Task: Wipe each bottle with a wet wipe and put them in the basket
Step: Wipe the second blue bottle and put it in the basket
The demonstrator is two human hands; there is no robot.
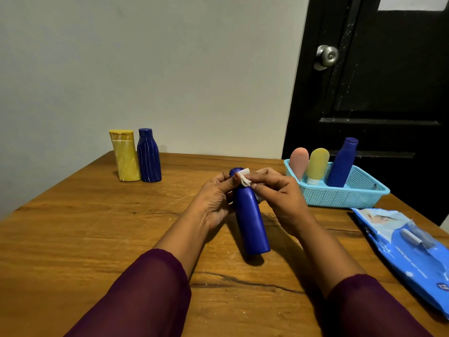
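Here, mid-table (pixel 73 227): L hand (pixel 216 200) grips blue bottle (pixel 250 222) near its neck, base toward near edge; R hand (pixel 279 193) pinches wet wipe (pixel 244 180) against the cap end. Basket (pixel 340 197), far right, holds 3 bottles (pixel 341 164). Yellow bottle (pixel 125 156) & striped bottle (pixel 148 156) stand far left, side by side.
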